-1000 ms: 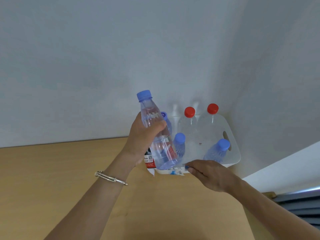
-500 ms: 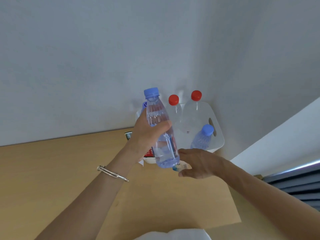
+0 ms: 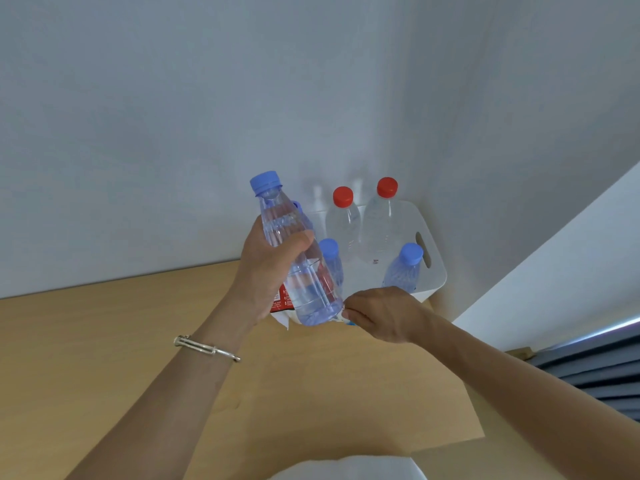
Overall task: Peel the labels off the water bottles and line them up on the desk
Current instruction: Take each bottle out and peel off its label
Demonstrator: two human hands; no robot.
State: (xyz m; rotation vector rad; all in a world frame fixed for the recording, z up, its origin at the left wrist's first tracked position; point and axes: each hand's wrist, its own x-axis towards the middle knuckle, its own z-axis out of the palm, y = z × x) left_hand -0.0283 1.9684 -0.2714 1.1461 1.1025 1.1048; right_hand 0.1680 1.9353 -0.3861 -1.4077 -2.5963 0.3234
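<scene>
The clear bottle (image 3: 304,292) with the blue cap is held above the far edge of the wooden counter (image 3: 104,341), tilted so its cap leans up and to the left and its base points down toward the right. The left hand (image 3: 270,271) grips it round the middle, thumb across the near face and fingers wrapped behind. The left forearm rises from the lower left with a silver bracelet (image 3: 207,348) at the wrist. The bottle's base sits just beside the right hand (image 3: 384,313), which reaches in from the lower right, knuckles up. Its fingers are curled together and appear to pinch a small white and blue label scrap (image 3: 341,317) right at the base. Whether that scrap is attached to the bottle cannot be told. Behind the left hand a red-printed label (image 3: 280,301) shows low, near the counter. A white tub (image 3: 436,268) stands in the corner against the wall, directly behind the held bottle. It holds two red-capped bottles (image 3: 343,226) at the back and two blue-capped bottles (image 3: 403,271) in front.
</scene>
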